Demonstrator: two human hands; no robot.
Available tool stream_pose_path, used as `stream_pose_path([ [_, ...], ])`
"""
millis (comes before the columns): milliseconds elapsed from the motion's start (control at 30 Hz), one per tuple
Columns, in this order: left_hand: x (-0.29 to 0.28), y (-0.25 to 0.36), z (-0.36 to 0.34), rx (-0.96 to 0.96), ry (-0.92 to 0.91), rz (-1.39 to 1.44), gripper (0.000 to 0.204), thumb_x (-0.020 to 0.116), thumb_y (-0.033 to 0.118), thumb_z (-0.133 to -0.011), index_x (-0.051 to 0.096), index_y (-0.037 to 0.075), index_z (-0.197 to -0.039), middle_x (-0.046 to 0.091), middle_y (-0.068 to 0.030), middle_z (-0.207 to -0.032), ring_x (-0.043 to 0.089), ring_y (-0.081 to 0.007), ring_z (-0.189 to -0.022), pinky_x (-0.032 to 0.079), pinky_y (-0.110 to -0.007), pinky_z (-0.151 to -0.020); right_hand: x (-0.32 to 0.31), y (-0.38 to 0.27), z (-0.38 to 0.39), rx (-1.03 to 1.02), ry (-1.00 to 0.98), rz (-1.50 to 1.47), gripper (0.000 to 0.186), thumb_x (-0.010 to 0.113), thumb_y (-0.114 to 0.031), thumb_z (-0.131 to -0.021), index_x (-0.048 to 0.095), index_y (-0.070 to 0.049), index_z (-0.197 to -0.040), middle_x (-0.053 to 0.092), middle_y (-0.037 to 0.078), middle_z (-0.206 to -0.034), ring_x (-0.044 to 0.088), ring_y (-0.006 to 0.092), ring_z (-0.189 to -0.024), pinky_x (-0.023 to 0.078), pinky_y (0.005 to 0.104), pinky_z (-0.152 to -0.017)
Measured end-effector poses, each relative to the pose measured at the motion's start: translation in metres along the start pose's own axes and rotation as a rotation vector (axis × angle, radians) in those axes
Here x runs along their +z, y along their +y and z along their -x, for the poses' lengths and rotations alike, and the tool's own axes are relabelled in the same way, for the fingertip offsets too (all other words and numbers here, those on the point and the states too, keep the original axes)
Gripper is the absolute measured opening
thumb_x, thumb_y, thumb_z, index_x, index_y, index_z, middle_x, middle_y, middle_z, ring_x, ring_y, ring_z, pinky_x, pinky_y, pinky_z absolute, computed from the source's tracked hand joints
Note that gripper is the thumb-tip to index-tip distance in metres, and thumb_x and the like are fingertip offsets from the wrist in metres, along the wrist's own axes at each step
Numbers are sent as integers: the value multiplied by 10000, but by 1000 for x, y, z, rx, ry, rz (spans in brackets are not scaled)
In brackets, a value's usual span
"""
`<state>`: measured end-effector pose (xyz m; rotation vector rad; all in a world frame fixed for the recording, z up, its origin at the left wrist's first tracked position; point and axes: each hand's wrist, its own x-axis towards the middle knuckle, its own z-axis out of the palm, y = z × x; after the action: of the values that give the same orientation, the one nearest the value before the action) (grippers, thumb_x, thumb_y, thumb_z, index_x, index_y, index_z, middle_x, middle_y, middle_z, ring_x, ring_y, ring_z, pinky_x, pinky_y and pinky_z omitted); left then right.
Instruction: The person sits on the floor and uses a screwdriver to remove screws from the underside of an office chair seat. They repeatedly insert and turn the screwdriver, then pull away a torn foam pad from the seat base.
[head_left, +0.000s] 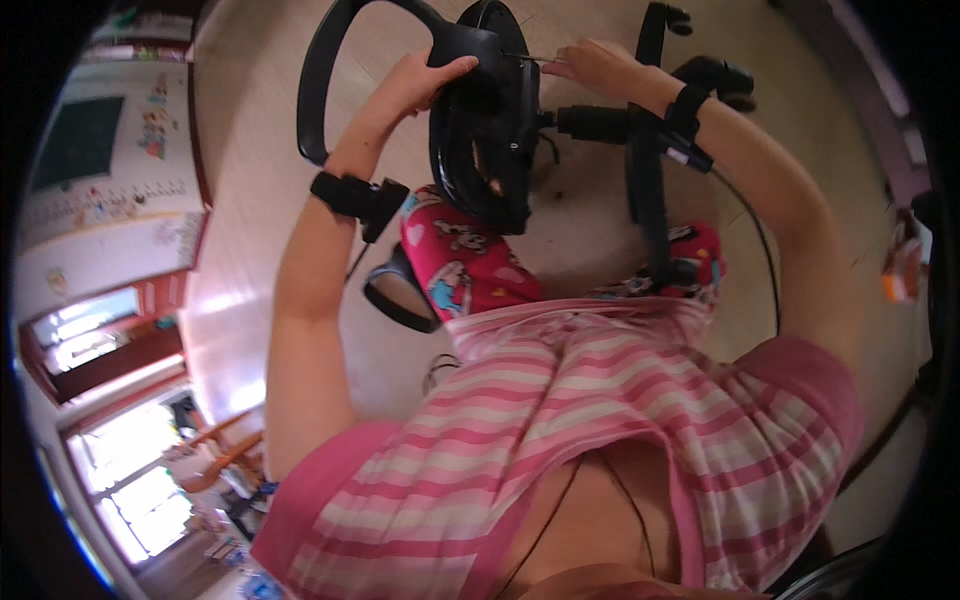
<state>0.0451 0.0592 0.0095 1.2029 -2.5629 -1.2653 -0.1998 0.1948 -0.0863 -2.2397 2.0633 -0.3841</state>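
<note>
A black office chair (485, 110) lies tipped on its side on the floor in front of me, its underside turned to the right. My left hand (425, 82) grips the mounting plate of the looped black armrest (312, 95), thumb pressed on top and fingers partly hidden behind it. From the other side my right hand (590, 70) pinches a thin metal tool (535, 58) whose far end meets the chair at that plate. The tool's exact kind is too small to tell. Below, the second armrest (400, 290) rests near my left knee.
To the right of the seat extend the chair's gas column (590, 123) and wheeled base (648, 190), between my legs. A cable (765, 250) runs from the band on my right wrist. At left are a decorated wall board (110, 150) and a wooden chair (225, 450).
</note>
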Motion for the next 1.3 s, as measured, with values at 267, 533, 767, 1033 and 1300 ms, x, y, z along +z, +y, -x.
stream_pose_path([
  [267, 9, -9, 2, 88, 84, 15, 542, 707, 555, -774, 633, 67, -999, 478, -36, -553, 479, -152, -409, 352, -283, -371, -39, -7, -26, 518, -838, -1005, 455, 445, -492, -1010, 479, -132, -734, 300, -91, -522, 230, 30, -402, 222, 216, -361],
  [533, 21, -28, -10, 222, 166, -5, 605, 679, 554, -803, 627, 62, -1152, 576, -62, -635, 516, -149, -439, 398, -281, -379, -18, -11, -10, -167, -91, 177, 425, 435, -389, -1018, 620, -22, -910, 543, 88, -574, 524, 318, -505, 482, 407, -514],
  [767, 12, -23, -9, 154, 112, -63, 554, 681, 491, -753, 674, 3, -1016, 691, -237, -920, 675, -357, -868, 520, -427, -798, -73, -13, -6, 613, -977, -1922, 422, 427, -382, -1038, 521, -56, -1290, 279, -64, -590, 271, 8, -426, 212, 173, -330],
  [1033, 15, -18, -7, 273, 146, -19, 553, 670, 516, -759, 684, 40, -1042, 698, -218, -951, 672, -352, -901, 517, -420, -813, -48, -3, -14, 166, -559, -489, 344, 451, -391, -1022, 582, -74, -1043, 495, 44, -587, 502, 196, -452, 383, 341, -412],
  [1300, 10, -7, 2, 95, 52, -95, 600, 652, 603, -810, 632, 62, -1069, 494, -22, -551, 487, -131, -401, 372, -268, -347, -45, 5, -8, -55, -225, -30, 399, 437, -390, -1014, 622, -38, -1036, 637, 110, -666, 614, 220, -577, 474, 348, -501],
])
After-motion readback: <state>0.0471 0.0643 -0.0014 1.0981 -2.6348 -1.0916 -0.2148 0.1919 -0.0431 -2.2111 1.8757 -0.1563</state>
